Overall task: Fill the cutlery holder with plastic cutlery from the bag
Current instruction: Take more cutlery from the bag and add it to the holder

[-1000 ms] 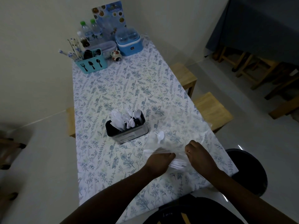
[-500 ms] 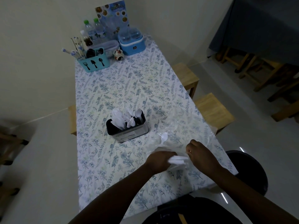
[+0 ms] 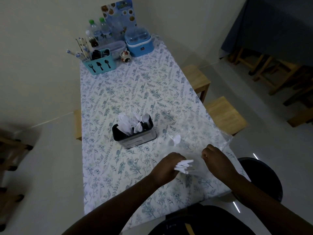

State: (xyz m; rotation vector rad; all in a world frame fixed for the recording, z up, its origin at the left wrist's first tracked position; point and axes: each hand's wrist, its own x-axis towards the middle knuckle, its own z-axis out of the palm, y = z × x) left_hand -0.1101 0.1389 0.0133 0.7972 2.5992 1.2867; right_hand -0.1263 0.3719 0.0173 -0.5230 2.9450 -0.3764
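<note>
The bench [image 3: 135, 92], under a cloth printed with blue leaves, carries the cutlery holder [image 3: 135, 138] near its middle. Beyond the holder's right side stand two wooden stools [image 3: 196, 77] [image 3: 225, 114], and a third wooden seat [image 3: 77, 124] shows just past its left. One round dark seat [image 3: 264, 177] sits nearer the camera than the holder and to its right. One clear plastic bag [image 3: 203, 133] lies just right of the holder, with a single white spoon [image 3: 176, 139] inside it. Far behind the holder, at the wall, stand one picture card [image 3: 118, 12] whose print is too small to read, two green-capped bottles [image 3: 94, 31] [image 3: 105, 29], one blue lidded tub [image 3: 138, 43], one clear lidded box [image 3: 113, 48] and one teal caddy [image 3: 100, 63]. The caddy bears three black shapes, among them a fork and a spoon, and holds patterned utensils and dark items. The holder is a metal box with a dark inside; white plastic cutlery [image 3: 133, 122] stands in it, and its front label cannot be read. In front of the holder and to its right, the left hand [image 3: 166, 168] has its grip clamped on a bundle of white cutlery handles [image 3: 183, 166] at the bag's mouth. Right of that, the right hand [image 3: 215, 158] has its grip closed on the bag's film.
</note>
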